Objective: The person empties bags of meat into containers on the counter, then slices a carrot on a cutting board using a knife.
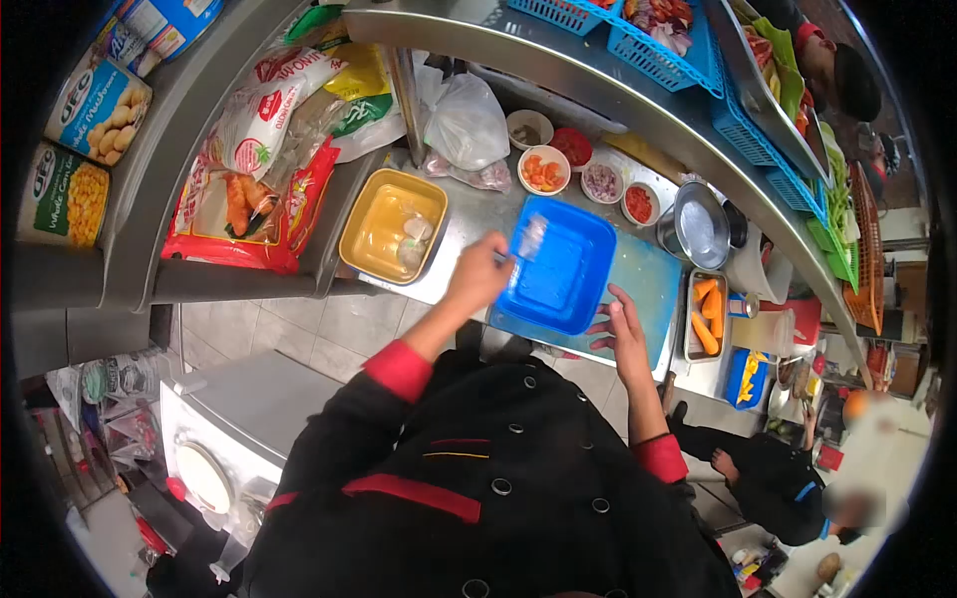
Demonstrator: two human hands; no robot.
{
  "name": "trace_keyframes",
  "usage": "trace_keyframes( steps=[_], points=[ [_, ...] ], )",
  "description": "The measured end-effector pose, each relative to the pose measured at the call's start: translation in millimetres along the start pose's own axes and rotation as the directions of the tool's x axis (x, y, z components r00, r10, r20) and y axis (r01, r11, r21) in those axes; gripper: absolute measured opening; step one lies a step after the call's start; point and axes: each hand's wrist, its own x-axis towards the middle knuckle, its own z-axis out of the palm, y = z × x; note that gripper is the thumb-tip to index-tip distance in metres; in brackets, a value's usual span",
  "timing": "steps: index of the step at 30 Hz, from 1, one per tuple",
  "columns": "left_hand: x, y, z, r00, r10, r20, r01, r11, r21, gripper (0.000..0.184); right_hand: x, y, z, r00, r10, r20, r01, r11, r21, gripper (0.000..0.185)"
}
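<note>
A blue plastic container (566,261) rests on a blue-green cutting board (641,274) in front of me. My left hand (480,274) is closed at the container's left side, blurred by motion; what its fingers hold, if anything, I cannot make out. A small whitish blurred item (532,237) shows just beyond those fingers, over the container's left part. My right hand (622,324) is open by the container's lower right corner, its fingers spread over the board. Left of the container stands a gold metal tray (371,234) with a few pale, roundish pieces (414,239) inside.
Several small bowls, one with chopped orange pieces (544,171), stand behind the container. Right of the board are a metal bowl (698,227) and a carrot tray (693,344). A metal shelf (449,38) overhangs the counter. Another person (763,478) stands at the right.
</note>
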Motion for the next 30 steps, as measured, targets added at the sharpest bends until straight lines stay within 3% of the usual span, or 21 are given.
trace_keyframes(
  steps=[1,2,4,5,7,9,11,12,14,15,17,18,20,24,26,27,29,30],
  points=[
    [5,-20,31,0.998,0.065,0.023,-0.065,0.998,0.014,0.027,10,14,-7,1.0,0.002,-0.003,-0.002,1.0,-0.007,0.065],
    [3,-26,44,0.997,0.067,0.028,-0.067,0.998,0.005,0.027,23,37,-17,0.998,0.041,-0.041,-0.047,0.988,-0.146,0.067],
    [-2,-26,67,0.99,0.142,0.018,-0.143,0.978,0.155,0.039,36,78,-40,0.995,0.072,-0.065,-0.09,0.932,-0.351,0.071],
    [-1,-20,67,0.988,0.151,0.033,-0.154,0.977,0.144,0.039,36,84,-45,0.994,0.071,-0.085,-0.097,0.931,-0.351,0.071],
    [-3,2,56,0.897,0.441,-0.034,-0.41,0.857,0.311,0.05,22,94,-43,0.993,0.016,-0.114,-0.052,0.946,-0.32,0.07],
    [7,14,60,0.887,0.458,0.06,-0.456,0.849,0.267,0.05,9,101,-41,0.984,0.011,-0.175,-0.063,0.954,-0.292,0.068],
    [21,9,79,0.767,0.554,0.325,-0.635,0.729,0.255,0.04,1,113,-45,0.983,0.017,-0.182,-0.064,0.965,-0.256,0.064],
    [28,11,90,0.76,0.558,0.333,-0.642,0.725,0.249,0.04,-4,115,-46,0.984,0.016,-0.178,-0.061,0.965,-0.254,0.059],
    [38,16,114,0.768,0.411,0.492,-0.641,0.477,0.602,0.033,-18,109,-46,0.983,0.024,-0.183,-0.07,0.966,-0.251,0.056],
    [44,4,130,0.761,0.414,0.499,-0.648,0.47,0.599,0.033,-24,106,-44,0.984,0.029,-0.173,-0.073,0.965,-0.252,0.053],
    [59,-23,158,0.755,0.432,0.494,-0.613,0.194,0.766,0.033,-35,102,-45,0.984,0.041,-0.176,-0.08,0.972,-0.221,0.05],
    [62,-19,161,0.751,0.433,0.499,-0.616,0.185,0.766,0.033,-39,103,-47,0.983,0.055,-0.174,-0.09,0.976,-0.198,0.046],
    [67,-13,166,0.803,0.286,0.523,-0.596,0.371,0.712,0.028,-45,108,-51,0.981,0.07,-0.179,-0.103,0.977,-0.185,0.044],
    [73,21,134,0.765,0.294,0.573,-0.638,0.465,0.614,0.021,-55,124,-59,0.98,0.117,-0.163,-0.145,0.973,-0.178,0.04],
    [64,52,97,0.723,0.524,0.45,-0.691,0.56,0.458,0.019,-56,131,-64,0.98,0.112,-0.167,-0.14,0.976,-0.166,0.04],
    [61,58,79,0.72,0.521,0.459,-0.694,0.554,0.459,0.019,-58,134,-65,0.979,0.11,-0.17,-0.138,0.977,-0.163,0.039],
    [63,57,40,0.821,0.456,0.344,-0.569,0.711,0.414,0.023,-58,134,-68,0.978,0.121,-0.171,-0.153,0.971,-0.185,0.039],
    [70,43,26,0.833,0.398,0.385,-0.546,0.706,0.451,0.031,-56,134,-69,0.977,0.13,-0.171,-0.166,0.962,-0.215,0.038]
  ],
)
